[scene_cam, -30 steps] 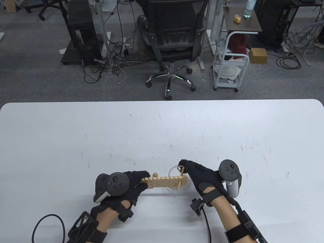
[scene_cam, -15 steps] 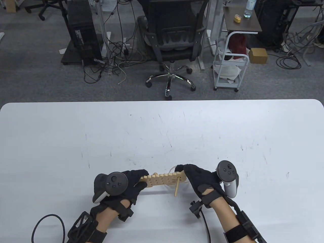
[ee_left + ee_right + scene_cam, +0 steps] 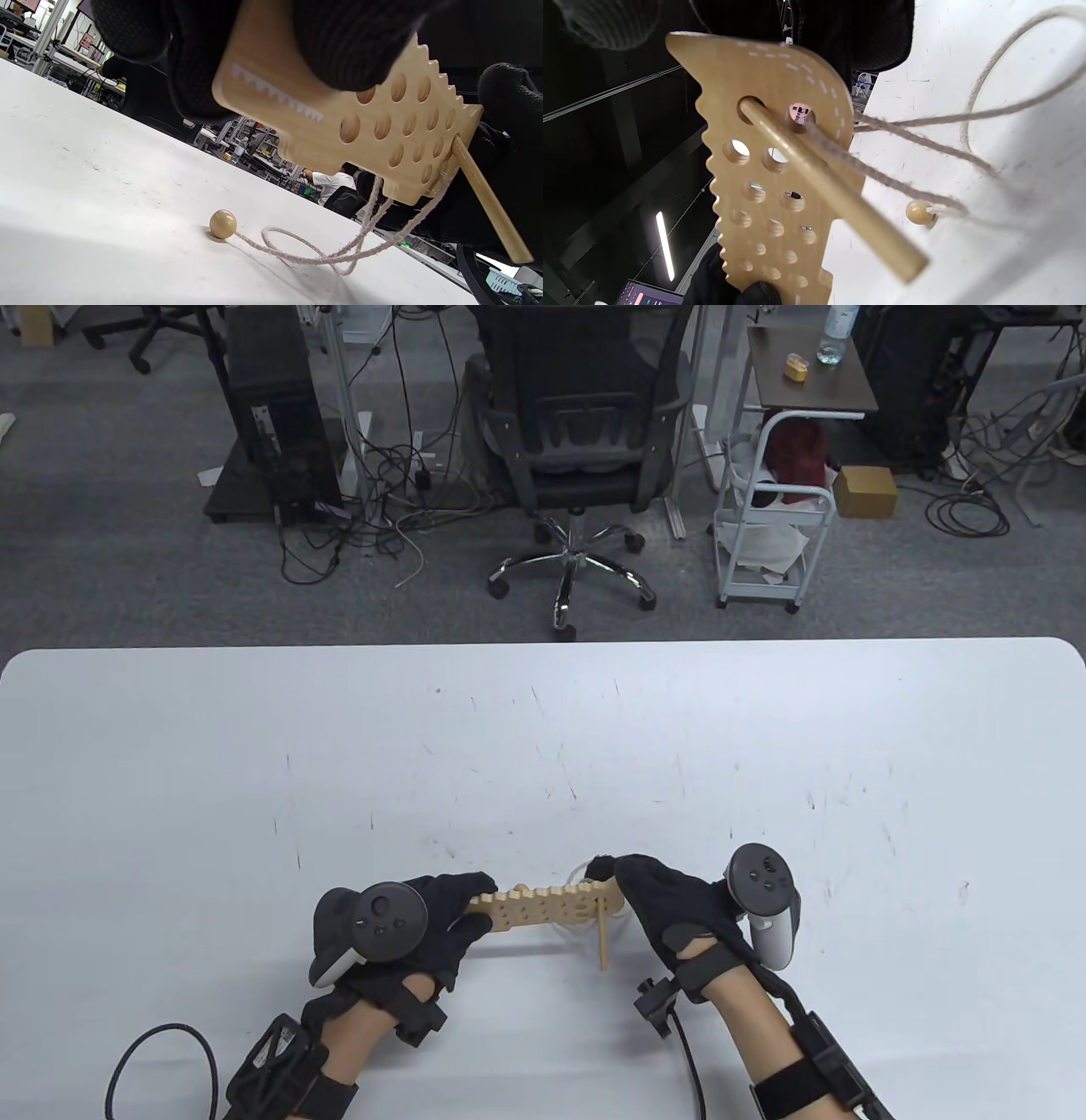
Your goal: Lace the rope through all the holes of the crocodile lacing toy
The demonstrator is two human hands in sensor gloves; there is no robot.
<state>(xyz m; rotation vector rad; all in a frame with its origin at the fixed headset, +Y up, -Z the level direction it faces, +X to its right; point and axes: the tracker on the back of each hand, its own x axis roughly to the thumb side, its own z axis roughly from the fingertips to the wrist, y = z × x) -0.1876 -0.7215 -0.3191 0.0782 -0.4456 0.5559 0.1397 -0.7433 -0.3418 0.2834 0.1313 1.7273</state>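
The wooden crocodile board [image 3: 551, 906] with several holes is held on edge above the table. My left hand [image 3: 441, 916] grips its toothed head end [image 3: 271, 76]. My right hand [image 3: 645, 891] holds its tail end [image 3: 780, 72]. A wooden dowel needle [image 3: 602, 937] sticks out of a hole near the tail toward me, also seen in the left wrist view [image 3: 488, 199] and right wrist view [image 3: 831, 190]. The white rope [image 3: 339, 250] hangs from the tail holes to the table and ends in a wooden bead [image 3: 222, 223], also in the right wrist view [image 3: 918, 212].
The white table [image 3: 543, 746] runs wide around the hands. A black cable [image 3: 161, 1060] loops at the near left. Beyond the far edge stand an office chair [image 3: 577, 432] and a white cart [image 3: 776, 517].
The board has tipped up onto its edge and sunk a little. The dowel has slid further through the hole and now hangs toward me. The bead has dropped behind the board.
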